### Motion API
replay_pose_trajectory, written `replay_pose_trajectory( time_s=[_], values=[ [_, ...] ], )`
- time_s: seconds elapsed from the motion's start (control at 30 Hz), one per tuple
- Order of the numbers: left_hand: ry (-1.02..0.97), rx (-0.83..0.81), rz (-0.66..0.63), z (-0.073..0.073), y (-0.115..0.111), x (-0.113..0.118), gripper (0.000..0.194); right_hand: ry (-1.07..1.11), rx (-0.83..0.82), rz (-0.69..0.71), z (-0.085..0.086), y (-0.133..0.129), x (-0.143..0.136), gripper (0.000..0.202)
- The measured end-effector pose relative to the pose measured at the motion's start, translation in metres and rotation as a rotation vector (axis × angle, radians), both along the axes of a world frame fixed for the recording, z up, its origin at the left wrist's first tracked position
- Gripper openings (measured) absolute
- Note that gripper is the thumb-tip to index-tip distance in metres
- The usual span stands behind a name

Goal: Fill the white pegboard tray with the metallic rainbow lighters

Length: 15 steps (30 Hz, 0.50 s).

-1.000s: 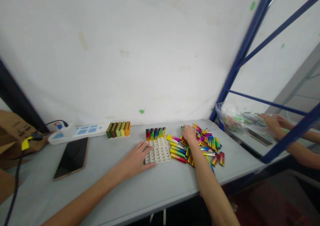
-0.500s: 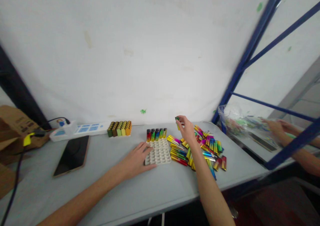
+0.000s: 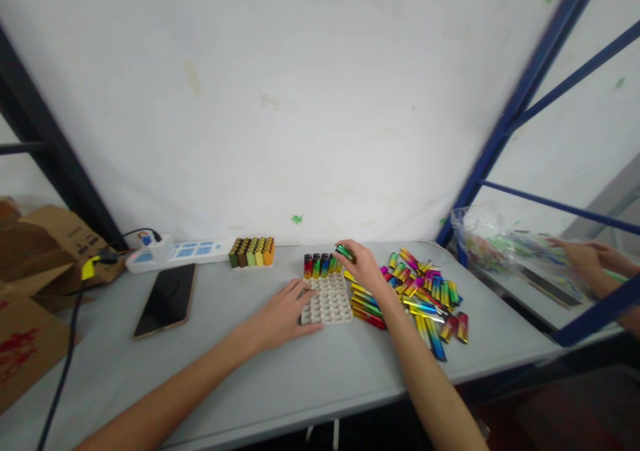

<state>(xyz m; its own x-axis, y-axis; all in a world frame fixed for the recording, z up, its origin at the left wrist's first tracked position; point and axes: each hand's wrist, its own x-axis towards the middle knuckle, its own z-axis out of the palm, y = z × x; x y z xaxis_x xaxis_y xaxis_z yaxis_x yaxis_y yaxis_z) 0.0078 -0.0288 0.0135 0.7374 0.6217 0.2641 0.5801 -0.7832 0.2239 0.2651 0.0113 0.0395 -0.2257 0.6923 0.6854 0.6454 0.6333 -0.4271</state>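
Observation:
A white tray with rows of round holes (image 3: 327,302) lies on the table, and several shiny coloured cylinders (image 3: 317,266) stand upright along its back row. My left hand (image 3: 286,314) rests at the tray's left edge, fingers apart, thumb along the front and fingertips over the holes. My right hand (image 3: 361,262) pinches a green metallic cylinder (image 3: 346,253) just above the right end of that back row. To the right lies a loose pile of multicoloured metallic cylinders (image 3: 423,294), partly hidden behind my right forearm.
A filled block of green, yellow and orange cylinders (image 3: 252,252) stands near the wall. Further left are a phone (image 3: 166,299), a white power strip (image 3: 200,251) and cardboard boxes (image 3: 30,331). At the right are a blue metal frame (image 3: 493,151), a plastic bag (image 3: 483,234) and another person's hands (image 3: 583,254).
My right hand has moved left and down with the cylinder, from above the pile to the tray's back row. The cylinder is now more tilted. My left hand stays at the tray. The view has shifted slightly.

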Motion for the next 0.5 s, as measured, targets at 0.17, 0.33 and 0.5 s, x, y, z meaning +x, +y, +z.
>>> replay_pose_trajectory(
  time_s=[0.17,0.33,0.5],
  values=[
    [-0.004,0.003,0.0,-0.0003,0.0004,0.0002,0.064,0.002,0.039,0.037,0.0037,-0.0044,-0.0027,0.021],
    [0.0,0.011,-0.003,-0.0021,0.0014,0.0007,0.064,0.005,0.102,-0.007,0.0028,-0.0042,-0.0035,0.02],
    [-0.008,0.028,-0.009,-0.0055,0.0034,0.0003,0.062,0.02,0.12,-0.106,0.0007,0.0001,0.0015,0.022]
  ],
)
